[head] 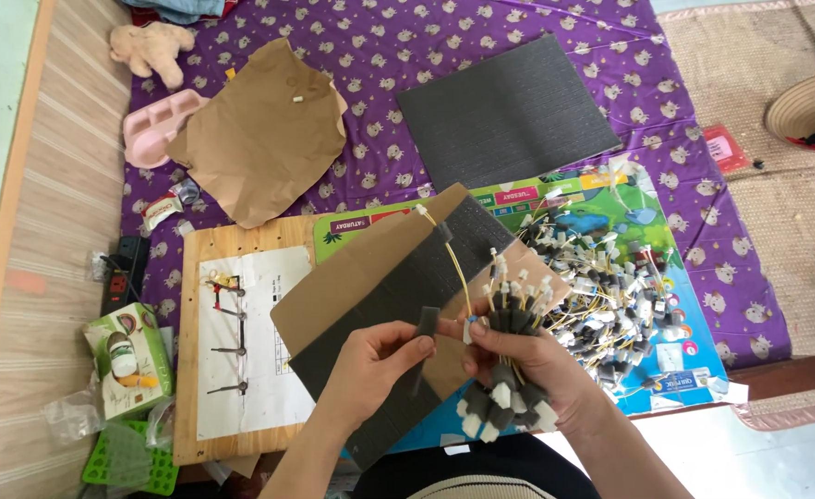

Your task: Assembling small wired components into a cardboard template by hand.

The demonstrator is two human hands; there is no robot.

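Observation:
My right hand (532,356) grips a bundle of yellow wires (509,310) with white plug ends and dark foam sleeves; the plugs fan out above and below my fist. My left hand (370,360) pinches a small strip of dark grey foam tape (426,323) beside the bundle. One long yellow wire (452,254) arcs up from the bundle. Under both hands lies a brown card sheet with dark foam strips (398,277). A heap of similar finished wires (610,277) lies to the right on a colourful board.
A wooden jig board (232,342) with a white paper and metal pegs lies at left. Beyond are a dark foam sheet (504,111), brown paper (259,134), a pink tray (153,129), a plush toy (153,46), a green box (130,356) and a power strip (121,268).

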